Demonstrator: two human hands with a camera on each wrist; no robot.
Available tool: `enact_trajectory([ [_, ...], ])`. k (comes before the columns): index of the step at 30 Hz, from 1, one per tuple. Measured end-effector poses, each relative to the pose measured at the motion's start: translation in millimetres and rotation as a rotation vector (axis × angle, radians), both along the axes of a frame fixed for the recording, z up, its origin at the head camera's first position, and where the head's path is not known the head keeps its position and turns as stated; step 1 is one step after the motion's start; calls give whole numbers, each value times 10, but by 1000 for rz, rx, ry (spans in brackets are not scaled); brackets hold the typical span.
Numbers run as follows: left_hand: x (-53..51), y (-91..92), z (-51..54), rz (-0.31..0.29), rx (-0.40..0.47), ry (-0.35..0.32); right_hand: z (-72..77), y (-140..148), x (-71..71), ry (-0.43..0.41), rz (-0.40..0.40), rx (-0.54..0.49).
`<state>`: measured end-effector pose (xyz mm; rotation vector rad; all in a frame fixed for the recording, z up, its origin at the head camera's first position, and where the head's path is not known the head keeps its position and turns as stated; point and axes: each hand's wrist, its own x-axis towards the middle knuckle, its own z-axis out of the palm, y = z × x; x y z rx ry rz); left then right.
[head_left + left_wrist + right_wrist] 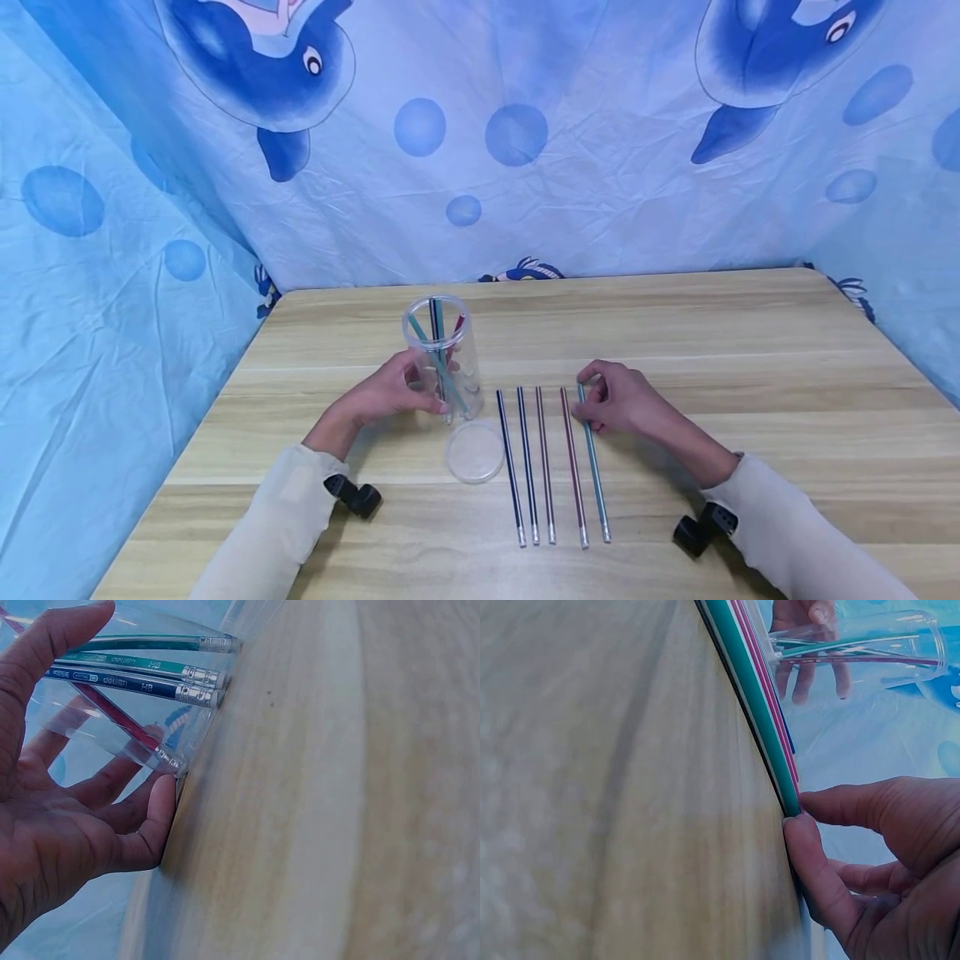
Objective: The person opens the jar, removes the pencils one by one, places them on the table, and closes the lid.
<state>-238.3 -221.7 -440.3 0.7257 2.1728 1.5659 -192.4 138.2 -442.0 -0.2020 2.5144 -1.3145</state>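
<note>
A clear plastic jar (470,367) stands upright on the table with several pencils inside. Thumb and fingers of my left hand (390,387) grip it low on its left side. In the left wrist view, the green pencils (142,661), a dark blue pencil (127,684) and a red pencil (120,716) show eraser ends at the jar's base. My right hand (626,400) pinches the far end of a teal-green pencil (595,475), the rightmost in a row lying on the table. Beside it lie two reddish pencils (574,467) and two dark blue pencils (528,467).
A round clear lid (475,452) lies flat just in front of the jar, left of the pencil row. The wooden table (787,375) ends at a blue curtain (600,208) printed with dolphins, behind and to the sides.
</note>
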Motion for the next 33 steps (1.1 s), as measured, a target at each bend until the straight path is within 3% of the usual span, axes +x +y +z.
enact_trajectory([
  [9,2,-19,-24,1,-11,0,14,18,-20,24,-47,20],
  [13,0,-20,-26,0,-13,7,109,-17,-24,150,-67,61],
  [17,1,-10,-18,-6,-10,14,287,-151,-4,348,-60,68],
  [20,6,-1,-11,-11,-8,11,484,-319,33,434,-48,17],
  [27,4,11,-18,-16,-5,9,932,-806,186,478,49,-146],
  [33,5,6,-25,3,-15,15,1066,-1156,299,506,147,-160],
])
